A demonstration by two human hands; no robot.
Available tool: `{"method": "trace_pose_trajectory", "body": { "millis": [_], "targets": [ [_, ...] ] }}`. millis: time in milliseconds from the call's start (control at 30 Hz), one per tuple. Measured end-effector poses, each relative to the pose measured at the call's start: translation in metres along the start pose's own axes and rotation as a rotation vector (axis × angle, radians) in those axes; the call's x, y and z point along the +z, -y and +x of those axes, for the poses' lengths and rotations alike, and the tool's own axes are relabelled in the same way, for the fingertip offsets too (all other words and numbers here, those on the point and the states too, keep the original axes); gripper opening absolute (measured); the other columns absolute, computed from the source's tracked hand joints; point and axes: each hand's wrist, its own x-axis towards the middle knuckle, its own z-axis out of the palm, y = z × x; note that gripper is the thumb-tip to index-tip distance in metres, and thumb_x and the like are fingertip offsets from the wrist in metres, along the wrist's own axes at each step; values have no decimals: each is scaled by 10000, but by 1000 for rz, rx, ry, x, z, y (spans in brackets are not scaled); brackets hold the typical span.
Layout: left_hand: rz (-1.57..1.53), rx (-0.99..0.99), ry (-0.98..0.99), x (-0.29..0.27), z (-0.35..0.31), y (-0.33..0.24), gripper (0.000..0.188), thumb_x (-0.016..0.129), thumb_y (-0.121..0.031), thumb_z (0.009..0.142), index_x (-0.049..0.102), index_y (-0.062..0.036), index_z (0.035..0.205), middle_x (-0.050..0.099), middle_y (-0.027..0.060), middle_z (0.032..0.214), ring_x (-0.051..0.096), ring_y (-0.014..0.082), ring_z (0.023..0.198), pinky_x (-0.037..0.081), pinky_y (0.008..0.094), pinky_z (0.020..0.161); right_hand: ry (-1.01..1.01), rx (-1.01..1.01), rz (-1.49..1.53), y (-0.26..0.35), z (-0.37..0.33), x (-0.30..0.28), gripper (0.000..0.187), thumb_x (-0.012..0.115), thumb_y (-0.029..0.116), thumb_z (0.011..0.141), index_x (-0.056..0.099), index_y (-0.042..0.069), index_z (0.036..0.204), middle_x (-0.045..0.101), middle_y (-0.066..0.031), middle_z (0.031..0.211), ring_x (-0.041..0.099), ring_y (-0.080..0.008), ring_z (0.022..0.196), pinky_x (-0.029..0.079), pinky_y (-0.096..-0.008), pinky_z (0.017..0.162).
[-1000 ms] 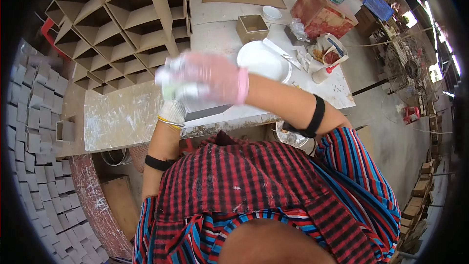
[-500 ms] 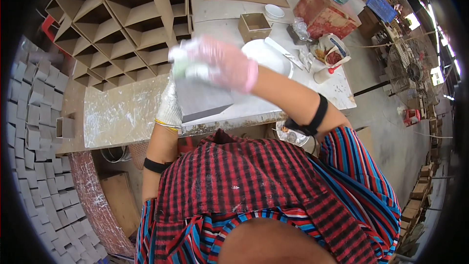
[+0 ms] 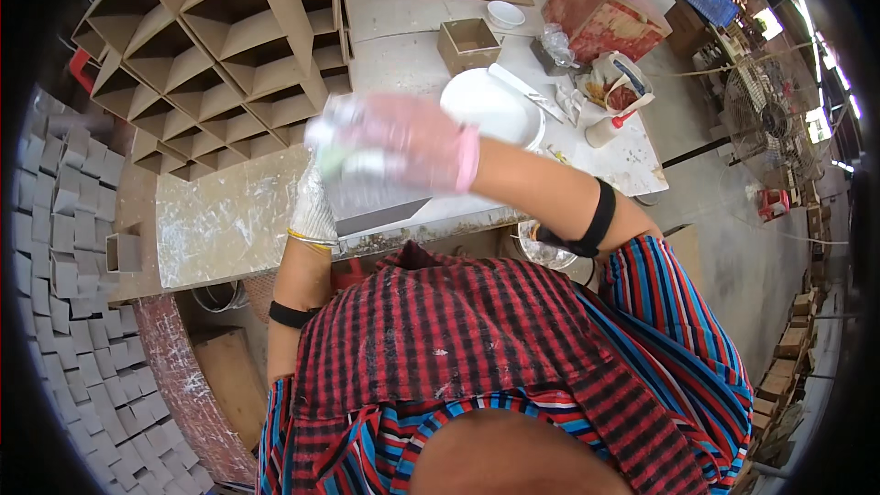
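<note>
Has blurred pink-gloved right hand (image 3: pixel 396 140) over flat-sided grey box-shaped piece (image 3: pixel 380 214), left of frame centre, white-knit-gloved left hand (image 3: pixel 313 202) beside it. Can't tell fingers' state: blurred or hidden. Might slip if braced loosely.

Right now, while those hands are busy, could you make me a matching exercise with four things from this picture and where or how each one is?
Things
1. Pink-looking gloved right hand
2. Long flat white tool
3. Open square brown cardboard box
4. White plastic bottle with a red tip

Places and states
A. Beside the small white bowl
B. Near the right-hand edge of the pale tabletop
C. Blurred, partly hiding a grey box-shaped piece
D. Across the rim of the round white tub

Pairs: 1-C; 2-D; 3-A; 4-B
</note>
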Motion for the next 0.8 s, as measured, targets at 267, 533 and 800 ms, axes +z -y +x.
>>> {"method": "trace_pose_trajectory", "body": {
  "millis": [267, 533, 800],
  "targets": [
    [-254, -265, -123, 16, -13, -1, 391, 500, -343, 893, 528, -33, 1129, 595, 95, 1026, 592, 184, 877, 514, 299, 748, 147, 180, 123, -62, 15, 12, 409, 570, 249, 827, 486, 183, 1222, 526, -104, 1125, 517, -278, 1029, 433, -353, 879],
    [644, 251, 125, 34, -15, -30, 416, 522, -334, 858, 531, -17, 1127, 613, 106, 1001, 600, 186, 874, 507, 308, 729, -16, 175, 263, -11, 2, -4, 513, 575, 243, 831, 397, 171, 1307, 524, -124, 1134, 525, -289, 1014, 419, -371, 885],
    [-236, -327, -174, 31, -16, -18, 469, 498, -387, 886, 512, -10, 1165, 578, 101, 1090, 581, 222, 946, 486, 322, 803, 25, 385, 286, -39, 5, 0, 507, 558, 267, 833, 393, 152, 1298, 558, -118, 1104, 539, -271, 1009, 424, -357, 871]
  ]
}}
